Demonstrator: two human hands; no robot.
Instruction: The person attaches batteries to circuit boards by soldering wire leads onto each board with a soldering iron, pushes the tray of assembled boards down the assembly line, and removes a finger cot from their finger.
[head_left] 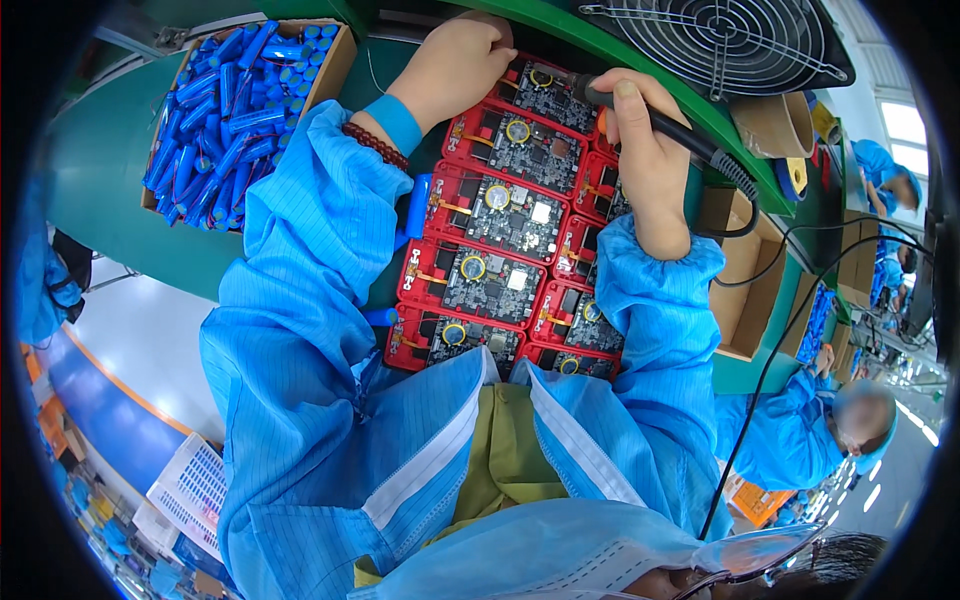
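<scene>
- My right hand (645, 160) is wrapped tight around the black handle of a soldering iron (655, 122), fingers pressed shut on it, with the tip lying over the topmost circuit board at the far end of the row.
- My left hand (455, 65) rests curled on the far left corner of that same top board; its fingertips are hidden under the hand, so I cannot tell whether they pinch anything.
- The red circuit-board holders (480, 225) lie in two columns on the green bench (120, 150) directly in front of me, between my two forearms, each red frame carrying a dark board with a round silver cell.
- A blue cylindrical cell (418, 205) lies just beside the left edge of the red frames, and another pokes out lower down near my left sleeve.
- The iron's black cable (770, 340) loops off to my right and runs down past my elbow.
- A cardboard box (335, 55) at my far left is heaped with loose blue cylindrical cells (225, 110).
- An open brown cardboard box (750, 290) sits on my right, and its inside cannot be made out.
- A round wire fan grille (720, 40) is beyond my right hand.
- Another person in a blue coat (800, 430) works at my lower right.
</scene>
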